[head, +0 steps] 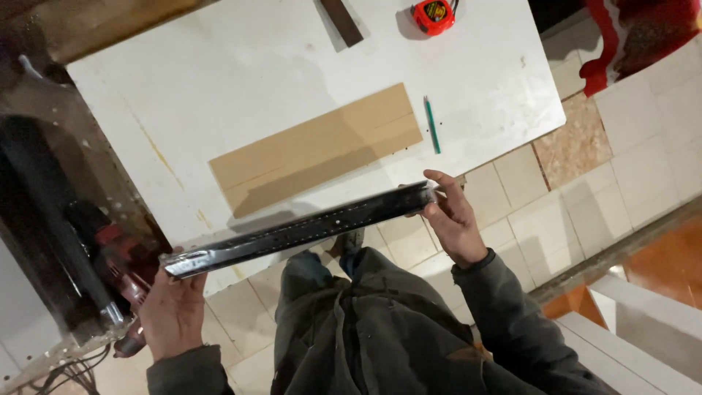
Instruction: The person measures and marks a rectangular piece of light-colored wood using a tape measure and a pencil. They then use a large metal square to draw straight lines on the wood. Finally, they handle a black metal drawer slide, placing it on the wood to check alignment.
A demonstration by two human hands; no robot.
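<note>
Long, dark, perforated metal rail (300, 230) held level just off the near edge of the white tabletop (219, 80), left hand (172, 311) clasped under one end, right hand (453, 219) pinching the other. Likely stiff, fairly light, sharp-edged; best gripped at both ends. Beyond the rail: tan cardboard strip (318, 146), green pencil (432, 124), red tape measure (433, 16). Left of the rail: red power drill (117, 256), close by.

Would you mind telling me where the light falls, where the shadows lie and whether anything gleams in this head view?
In the head view, light falls brightly on the white board; the metal rail, held by the left hand and right hand, gleams at its left end and shadows the brown panel; the left edge is dark.
</note>
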